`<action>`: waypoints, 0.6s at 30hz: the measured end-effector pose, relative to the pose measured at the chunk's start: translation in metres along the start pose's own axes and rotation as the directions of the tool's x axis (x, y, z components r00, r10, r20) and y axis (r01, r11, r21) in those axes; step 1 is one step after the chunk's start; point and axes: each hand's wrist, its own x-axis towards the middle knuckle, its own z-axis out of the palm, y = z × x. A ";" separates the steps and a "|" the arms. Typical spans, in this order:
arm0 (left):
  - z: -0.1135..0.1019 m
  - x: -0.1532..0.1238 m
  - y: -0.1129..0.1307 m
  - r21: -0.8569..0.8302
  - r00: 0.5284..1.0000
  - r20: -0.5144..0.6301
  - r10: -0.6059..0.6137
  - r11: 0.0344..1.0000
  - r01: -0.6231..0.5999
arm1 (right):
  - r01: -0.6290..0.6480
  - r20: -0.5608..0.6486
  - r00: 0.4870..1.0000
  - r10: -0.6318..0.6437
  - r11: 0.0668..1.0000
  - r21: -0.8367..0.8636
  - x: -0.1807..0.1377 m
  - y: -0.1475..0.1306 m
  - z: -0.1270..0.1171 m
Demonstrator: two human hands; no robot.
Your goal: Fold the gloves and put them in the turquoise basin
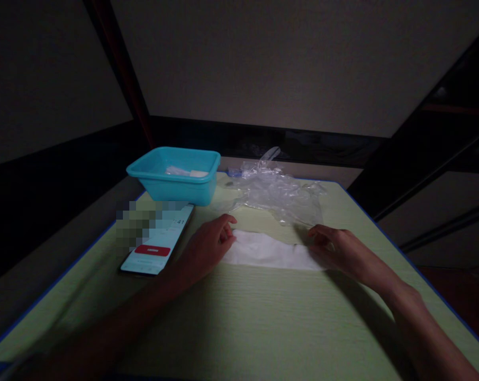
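White cloth [267,251] lies spread on the table [259,323], between its blue left and right edges. The left hand [209,242], fingers half curled, is at the cloth's left end; the right hand [342,248], similarly bent, at its right. Whether either pinches it, I cannot tell.

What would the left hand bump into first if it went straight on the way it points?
Probably the crumpled clear plastic: the left hand points forward and rightward, over the left end of the white strip. Depth is unclear.
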 end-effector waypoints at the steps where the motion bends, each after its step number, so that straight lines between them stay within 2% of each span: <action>1: 0.002 -0.001 -0.001 0.019 1.000 -0.028 0.006 1.000 -0.006 | 0.004 -0.033 0.999 -0.006 0.999 -0.049 0.000 0.000 0.001; 3: 0.007 -0.004 0.000 0.052 0.997 -0.067 0.035 0.998 -0.032 | 0.082 -0.114 0.989 -0.094 0.991 -0.105 -0.001 -0.005 0.003; 6: 0.013 -0.009 0.005 0.100 0.977 -0.038 0.208 0.974 -0.204 | 0.261 -0.167 0.949 -0.267 0.964 -0.056 -0.004 -0.024 0.008; 8: 0.018 -0.012 0.008 0.145 0.934 0.045 0.354 0.923 -0.357 | 0.353 -0.089 0.931 -0.354 0.935 -0.028 -0.007 -0.039 0.015; 10: 0.023 -0.015 0.011 0.187 0.886 0.156 0.436 0.868 -0.460 | 0.408 0.031 0.913 -0.407 0.912 -0.043 -0.009 -0.050 0.025; 14: 0.029 -0.020 0.009 0.253 0.846 0.326 0.422 0.823 -0.508 | 0.429 0.179 0.895 -0.408 0.899 -0.094 -0.011 -0.055 0.042; 18: 0.030 -0.024 0.007 0.307 0.838 0.389 0.383 0.804 -0.510 | 0.408 0.190 0.904 -0.383 0.905 -0.118 -0.012 -0.053 0.048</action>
